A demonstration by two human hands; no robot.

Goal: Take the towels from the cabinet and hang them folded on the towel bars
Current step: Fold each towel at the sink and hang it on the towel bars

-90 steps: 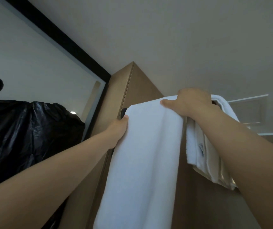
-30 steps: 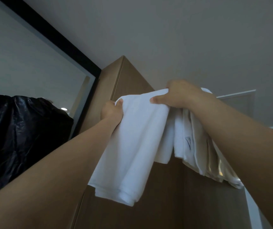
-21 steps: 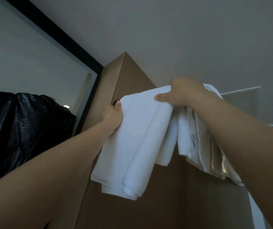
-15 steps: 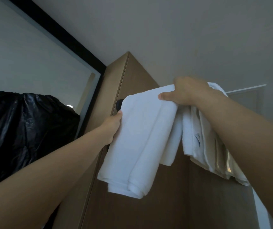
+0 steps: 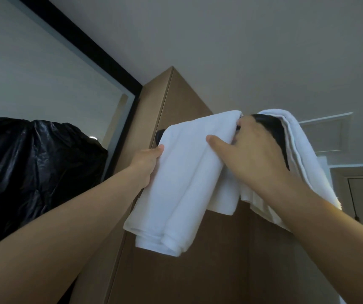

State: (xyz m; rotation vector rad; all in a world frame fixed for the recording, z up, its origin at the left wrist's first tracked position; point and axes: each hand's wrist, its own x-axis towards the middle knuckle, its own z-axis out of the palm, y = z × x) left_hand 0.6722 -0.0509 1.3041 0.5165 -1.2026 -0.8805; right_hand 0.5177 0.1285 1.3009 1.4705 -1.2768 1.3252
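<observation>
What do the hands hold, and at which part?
The folded white towel: left hand grips its left edge, right hand pinches its top right part.

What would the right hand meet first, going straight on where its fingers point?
Probably the black towel bar, just past the right hand, between the left towel and right towel; depth unclear.

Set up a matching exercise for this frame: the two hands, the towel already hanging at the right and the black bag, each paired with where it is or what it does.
Things:
1. left hand
2. right hand
3. second towel
4. black plastic bag

Places or states:
A. far left of the view
B. grips the left edge of the folded towel
C. draped over the black towel bar, rightmost
D. holds the folded towel's top right, beside the bar

Pairs: 1-B, 2-D, 3-C, 4-A
</observation>
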